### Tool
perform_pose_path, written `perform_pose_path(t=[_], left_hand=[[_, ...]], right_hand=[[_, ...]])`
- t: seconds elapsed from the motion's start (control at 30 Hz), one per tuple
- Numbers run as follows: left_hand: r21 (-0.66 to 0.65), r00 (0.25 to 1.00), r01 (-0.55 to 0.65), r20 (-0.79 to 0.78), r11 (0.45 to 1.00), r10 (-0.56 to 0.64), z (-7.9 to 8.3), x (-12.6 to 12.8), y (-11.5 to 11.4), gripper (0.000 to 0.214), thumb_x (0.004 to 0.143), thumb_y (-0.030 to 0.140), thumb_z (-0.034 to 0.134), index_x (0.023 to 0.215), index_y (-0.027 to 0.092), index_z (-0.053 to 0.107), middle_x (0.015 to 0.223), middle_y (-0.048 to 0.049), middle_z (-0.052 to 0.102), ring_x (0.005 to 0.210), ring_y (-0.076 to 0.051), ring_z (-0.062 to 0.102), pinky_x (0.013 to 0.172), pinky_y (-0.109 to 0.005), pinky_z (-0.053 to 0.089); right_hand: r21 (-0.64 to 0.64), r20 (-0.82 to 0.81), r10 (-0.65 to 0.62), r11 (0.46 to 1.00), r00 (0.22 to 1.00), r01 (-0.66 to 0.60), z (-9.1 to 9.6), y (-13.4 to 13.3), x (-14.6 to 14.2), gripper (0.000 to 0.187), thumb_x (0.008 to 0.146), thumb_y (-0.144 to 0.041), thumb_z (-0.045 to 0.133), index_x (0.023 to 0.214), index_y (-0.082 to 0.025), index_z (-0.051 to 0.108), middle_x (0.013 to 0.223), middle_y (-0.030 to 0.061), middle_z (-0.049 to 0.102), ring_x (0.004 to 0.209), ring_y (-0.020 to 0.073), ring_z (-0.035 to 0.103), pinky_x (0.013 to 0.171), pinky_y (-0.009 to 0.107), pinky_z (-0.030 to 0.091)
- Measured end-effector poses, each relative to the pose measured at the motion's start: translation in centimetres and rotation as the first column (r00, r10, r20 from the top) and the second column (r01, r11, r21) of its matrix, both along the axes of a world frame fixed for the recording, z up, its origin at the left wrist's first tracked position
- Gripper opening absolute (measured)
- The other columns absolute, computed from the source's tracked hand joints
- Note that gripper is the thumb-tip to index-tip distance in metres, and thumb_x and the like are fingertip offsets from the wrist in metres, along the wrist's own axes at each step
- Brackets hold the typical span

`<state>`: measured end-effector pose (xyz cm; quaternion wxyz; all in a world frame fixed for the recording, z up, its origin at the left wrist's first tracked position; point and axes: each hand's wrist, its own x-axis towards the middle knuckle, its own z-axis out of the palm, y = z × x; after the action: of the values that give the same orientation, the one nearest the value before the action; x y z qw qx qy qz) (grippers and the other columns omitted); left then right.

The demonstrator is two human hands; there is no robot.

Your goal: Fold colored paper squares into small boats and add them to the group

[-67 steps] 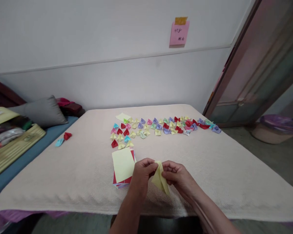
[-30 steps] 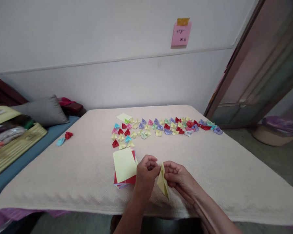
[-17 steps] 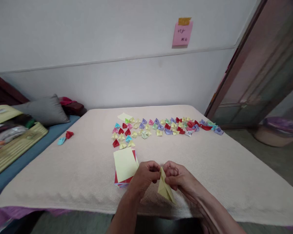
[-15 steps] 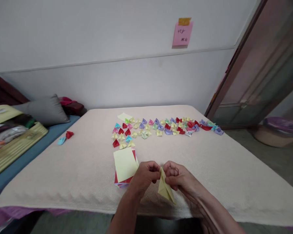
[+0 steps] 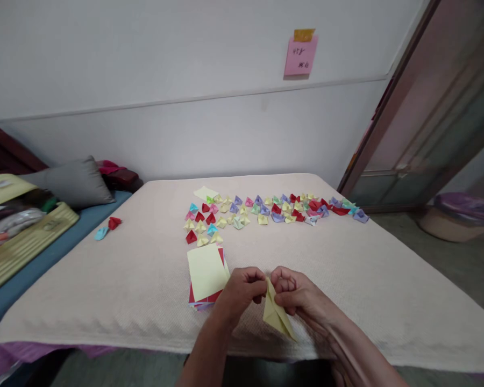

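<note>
A partly folded sheet of yellow paper [image 5: 276, 313] hangs tilted between my hands, just above the front of the cloth. My left hand [image 5: 244, 289] pinches its top corner with thumb and forefinger. On the other side my right hand [image 5: 293, 290] grips the paper's upper right edge, thumb against the near face. Left of my hands lies a stack of coloured paper [image 5: 207, 272], with a pale yellow sheet on top and red ones beneath. The fingertips hide the top of the folded paper.
Several small folded paper pieces [image 5: 263, 219] in many colours lie in rows across the light tablecloth [image 5: 145, 274]. A red piece [image 5: 114, 222] and a blue one [image 5: 101, 233] sit far left. A pink note [image 5: 301, 56] is taped to the wall; a basin [image 5: 460, 220] stands right.
The folded yellow paper has shifted slightly right, its lower end swinging right. Both hands keep their pinch and have barely moved.
</note>
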<state>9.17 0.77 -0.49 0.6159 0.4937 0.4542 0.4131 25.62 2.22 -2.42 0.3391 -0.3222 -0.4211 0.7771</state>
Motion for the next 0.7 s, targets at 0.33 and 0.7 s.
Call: perform_pose_path(t=[0.33,0.7], left_hand=[[0.03,0.999,0.023,-0.05,0.999,-0.022,0.0,-0.1,-0.1,0.032,0.08,0.037,0.048,0.057,0.015,0.054,0.049,0.0028,0.046,0.048,-0.009,0.04,0.049,-0.024,0.029],[-0.056,0.965,-0.239,0.096,0.969,0.244,-1.8,-0.5,0.7,0.017,0.069,0.029,0.063,0.065,0.016,0.053,0.052,0.0051,0.046,0.049,-0.008,0.039,0.05,-0.021,0.029]], right_hand=[[0.029,0.069,-0.031,0.999,0.997,0.029,0.4,0.0,0.2,0.027,0.054,-0.003,0.062,0.075,-0.017,0.052,0.051,-0.0089,0.046,0.04,0.0032,0.032,0.036,0.017,0.019],[0.226,0.241,-0.082,0.974,0.967,0.026,0.1,0.4,0.7,0.02,0.061,-0.007,0.063,0.074,-0.017,0.051,0.053,-0.008,0.052,0.046,0.005,0.041,0.045,0.019,0.027]])
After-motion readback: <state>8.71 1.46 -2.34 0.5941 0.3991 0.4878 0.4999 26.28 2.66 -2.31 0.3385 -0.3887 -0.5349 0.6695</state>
